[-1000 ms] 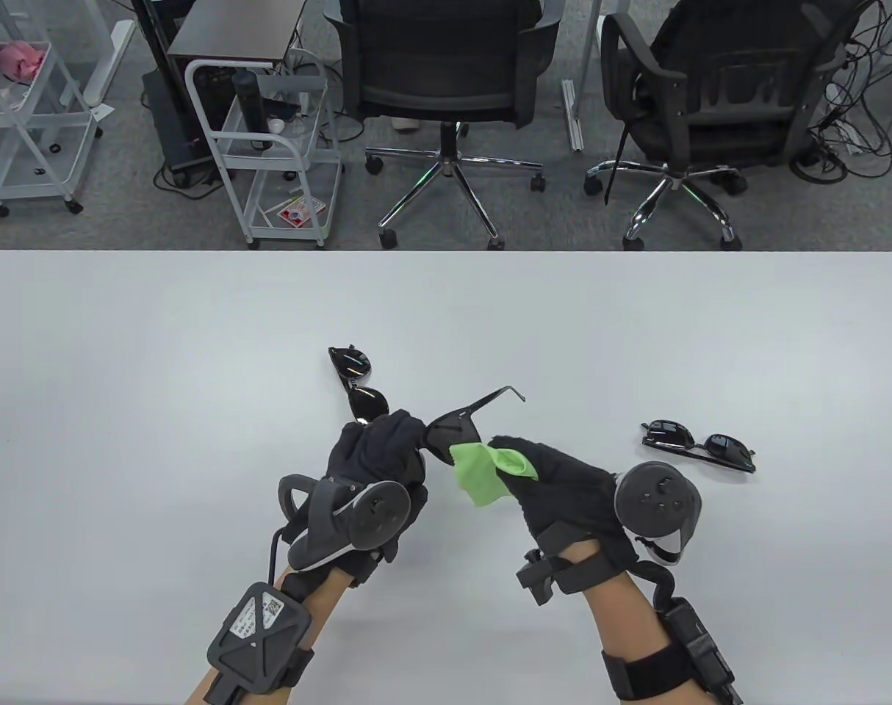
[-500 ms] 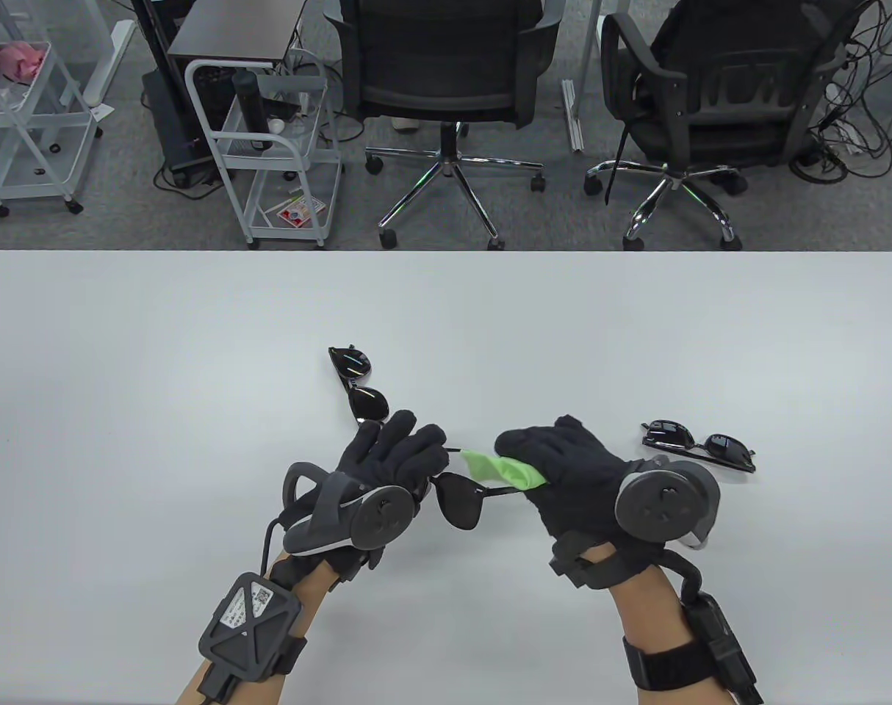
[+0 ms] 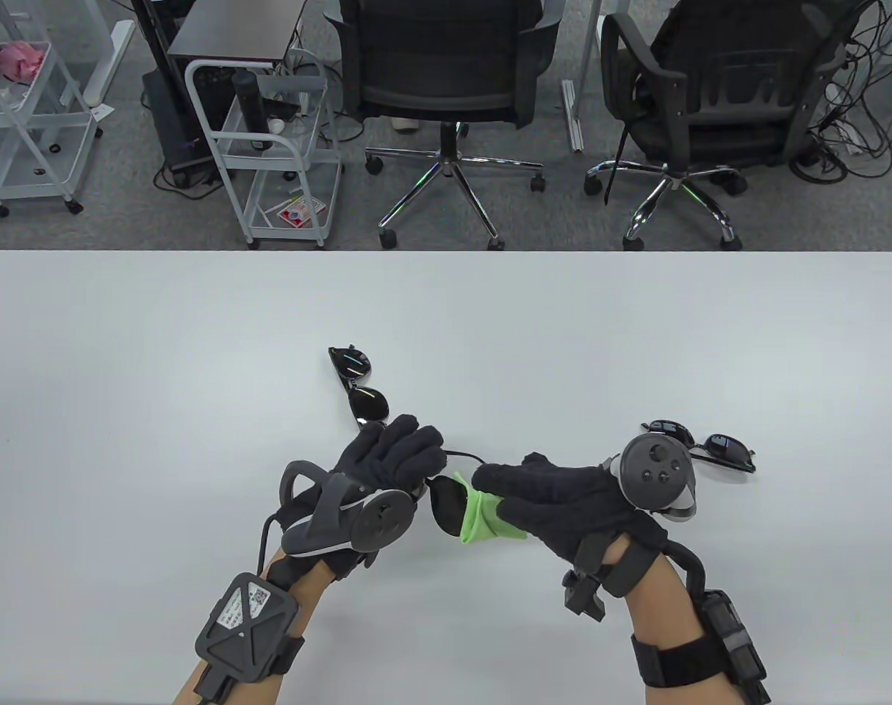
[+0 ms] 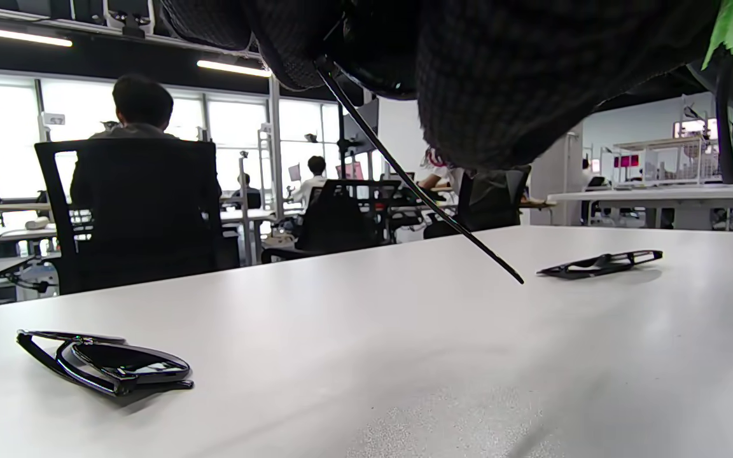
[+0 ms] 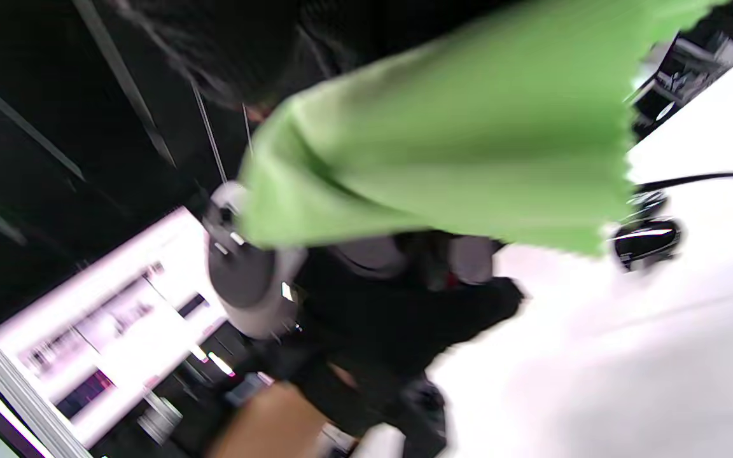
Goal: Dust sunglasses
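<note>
My left hand [image 3: 398, 459] holds a pair of black sunglasses [image 3: 444, 503] just above the white table [image 3: 123, 367]; one temple arm sticks out past the fingers, and shows in the left wrist view [image 4: 417, 191]. My right hand [image 3: 512, 492] grips a green cloth [image 3: 479, 518] and presses it against the held pair's dark lens. In the right wrist view the cloth [image 5: 455, 146] fills the upper frame, blurred.
A second folded pair of sunglasses [image 3: 358, 385] lies just beyond my left hand, also in the left wrist view [image 4: 105, 369]. A third pair [image 3: 718, 448] lies behind my right hand's tracker. Office chairs [image 3: 446, 88] and a white cart [image 3: 270, 147] stand beyond the table's far edge.
The held sunglasses turned and came lower in my left hand. My right hand moved left and rolled over, bringing the green cloth from the temple arm onto the lens.
</note>
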`<state>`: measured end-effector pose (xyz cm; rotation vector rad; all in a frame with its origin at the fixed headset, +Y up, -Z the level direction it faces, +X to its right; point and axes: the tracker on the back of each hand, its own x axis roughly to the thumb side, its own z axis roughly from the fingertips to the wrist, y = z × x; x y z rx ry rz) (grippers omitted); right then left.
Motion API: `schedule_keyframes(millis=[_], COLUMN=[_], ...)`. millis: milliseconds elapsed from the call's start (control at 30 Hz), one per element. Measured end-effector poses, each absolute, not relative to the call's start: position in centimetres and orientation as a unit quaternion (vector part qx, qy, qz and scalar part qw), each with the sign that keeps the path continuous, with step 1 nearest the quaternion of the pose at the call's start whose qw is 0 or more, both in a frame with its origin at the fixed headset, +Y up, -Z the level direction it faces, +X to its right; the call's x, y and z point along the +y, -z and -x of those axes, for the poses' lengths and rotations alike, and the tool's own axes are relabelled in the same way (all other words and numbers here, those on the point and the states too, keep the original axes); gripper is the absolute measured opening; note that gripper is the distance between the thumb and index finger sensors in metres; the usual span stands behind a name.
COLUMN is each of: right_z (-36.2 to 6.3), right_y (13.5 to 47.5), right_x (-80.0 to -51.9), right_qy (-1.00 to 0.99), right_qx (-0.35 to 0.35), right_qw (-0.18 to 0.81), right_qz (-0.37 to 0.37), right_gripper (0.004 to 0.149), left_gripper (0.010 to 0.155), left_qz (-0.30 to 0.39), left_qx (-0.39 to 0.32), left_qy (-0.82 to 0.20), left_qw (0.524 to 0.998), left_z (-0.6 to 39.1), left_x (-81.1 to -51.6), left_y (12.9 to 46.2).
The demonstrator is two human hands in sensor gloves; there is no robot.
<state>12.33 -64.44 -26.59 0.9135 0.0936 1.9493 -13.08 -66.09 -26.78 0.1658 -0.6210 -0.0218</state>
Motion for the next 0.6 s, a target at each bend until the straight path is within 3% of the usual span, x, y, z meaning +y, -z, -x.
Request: schedule_keyframes(millis=[67, 233, 400, 467, 600], right_z=[-11.5, -10.7, -10.6, -10.4, -10.5], right_y=[26.3, 26.1, 25.9, 25.8, 26.0], right_x=[-64.3, -64.4, -63.9, -64.0, -64.1], right_qy=[-0.815, -0.797, -0.818, -0.83, -0.836], right_qx=[0.028, 0.032, 0.004, -0.004, -0.005], right_qw=[0.437, 0.457, 0.423, 0.402, 0.402], right_qz=[-0.38, -0.393, -0.39, -0.387, -0.373], right_gripper=[0.053, 0.045, 0.043, 0.043, 0.043], left_gripper=[0.087, 0.088, 0.104, 0.1, 0.089], left_qz=[-0.085, -0.127, -0.181, -0.203, -0.251], left_qx=[-0.31, -0.304, -0.34, -0.361, -0.347], left_qy=[0.028, 0.074, 0.018, -0.019, 0.051], left_qw=[0.946, 0.941, 0.922, 0.91, 0.902], left_z=[12.7, 12.2, 11.3, 10.4, 9.7], left_x=[-66.2, -65.8, -64.6, -64.0, -63.4], left_y=[26.6, 25.9, 24.0, 22.9, 22.9])
